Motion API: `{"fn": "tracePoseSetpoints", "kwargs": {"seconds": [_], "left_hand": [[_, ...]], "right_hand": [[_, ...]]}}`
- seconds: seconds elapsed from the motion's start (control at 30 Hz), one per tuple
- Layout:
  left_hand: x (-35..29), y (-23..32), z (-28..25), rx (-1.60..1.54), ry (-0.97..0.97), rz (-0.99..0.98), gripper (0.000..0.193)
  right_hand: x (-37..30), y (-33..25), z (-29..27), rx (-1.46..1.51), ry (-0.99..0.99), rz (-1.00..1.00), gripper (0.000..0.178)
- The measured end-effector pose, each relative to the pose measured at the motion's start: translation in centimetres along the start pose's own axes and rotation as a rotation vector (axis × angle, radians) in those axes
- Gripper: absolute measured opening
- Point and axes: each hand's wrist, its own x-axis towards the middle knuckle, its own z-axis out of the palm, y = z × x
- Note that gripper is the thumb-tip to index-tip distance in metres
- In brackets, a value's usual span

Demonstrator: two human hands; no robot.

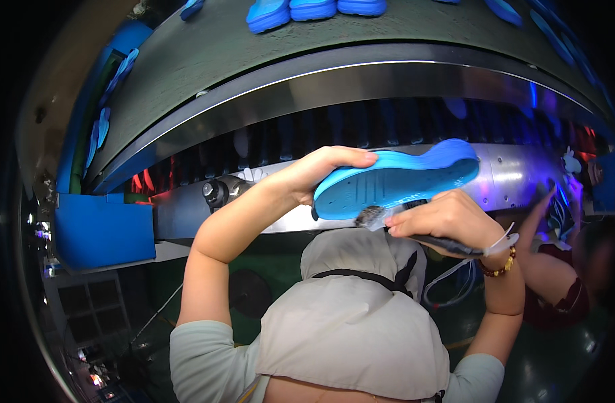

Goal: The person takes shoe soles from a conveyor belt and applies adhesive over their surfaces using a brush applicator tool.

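A blue shoe sole (395, 185) is held up on its side, its hollowed face with small holes and ribs toward me. My left hand (321, 171) is closed round its left end, with the thumb along the upper edge. In my right hand (448, 218) is a brush (370, 217) with dark bristles, a pale wrapped neck and a dark handle. Its bristles are at the sole's lower edge, near the left end; whether they touch it I cannot tell. Part of the sole's lower right is behind my right hand.
Beyond my hands runs a dark green conveyor belt (220, 57) with a metal side rail (307, 87). Several blue soles (313, 8) lie on it. A blue box-shaped panel (105, 230) stands at the left. Another person's arm (552, 272) is at the right.
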Motion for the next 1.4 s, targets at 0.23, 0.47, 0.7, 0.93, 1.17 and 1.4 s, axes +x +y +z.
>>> {"fn": "tracePoseSetpoints", "kwargs": {"seconds": [0.23, 0.47, 0.7, 0.93, 1.17, 1.4], "left_hand": [[-0.5, -0.2, -0.1, 0.119, 0.04, -0.043, 0.053], [-0.6, -0.7, -0.2, 0.188, 0.09, 0.035, 0.058], [2.1, -4.7, -0.4, -0.286, -0.012, 0.144, 0.057], [3.2, -8.8, 0.9, -0.539, -0.105, 0.116, 0.059], [3.9, -10.9, -3.0, -0.581, 0.053, 0.128, 0.051], [-0.5, -13.7, -5.5, -1.001, 0.237, 0.221, 0.055]], "right_hand": [[-1.8, 1.1, -2.0, 0.023, -0.064, 0.082, 0.019], [-3.7, 3.2, -2.4, 0.126, 0.087, 0.197, 0.017], [-4.0, 1.2, 0.5, 0.638, 0.394, 0.506, 0.023], [-6.6, 9.5, 2.6, 0.299, 1.084, 0.711, 0.016], [-3.4, 4.5, 9.2, 0.424, 0.594, 0.652, 0.017], [-3.6, 7.7, 9.5, 1.199, 1.257, 0.512, 0.013]]}}
